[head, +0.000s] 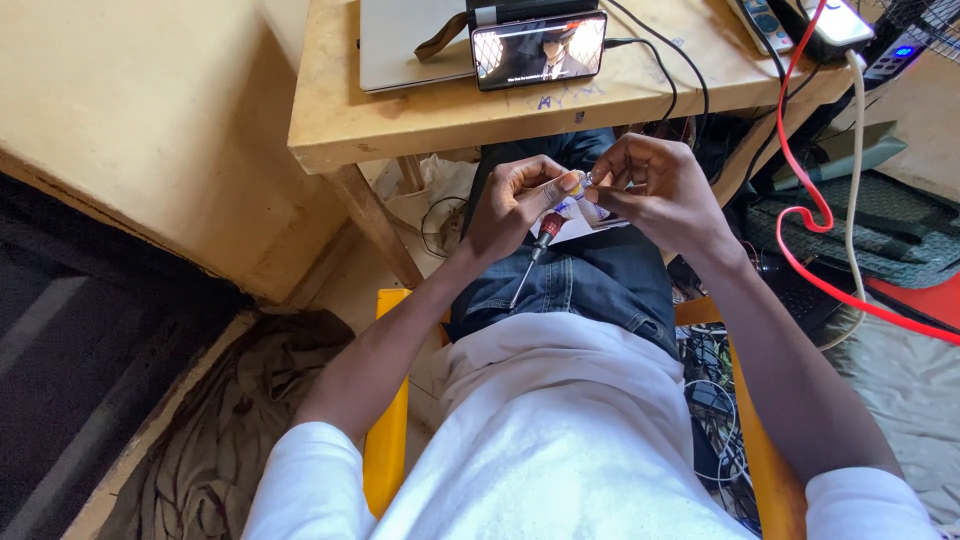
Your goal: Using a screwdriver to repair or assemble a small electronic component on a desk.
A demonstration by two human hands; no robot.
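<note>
I observed both hands pinching a small white-and-blue part (578,197); left hand (515,200) also gripped a red-handled screwdriver (535,250), right hand (655,185) opposite. Crowded grip risked dropping either into the lap.

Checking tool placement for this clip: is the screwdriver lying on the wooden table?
No, the screwdriver is held in the left hand above the person's lap, its shaft pointing down, well below the wooden table.

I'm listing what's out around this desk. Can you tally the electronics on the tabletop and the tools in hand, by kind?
Phones showing a picture: 1
Laptops, closed: 1
Remotes: 1
Screwdrivers: 1, tucked in the left hand
Small parts pinched between left hand and right hand: 1
Total: 5
</note>
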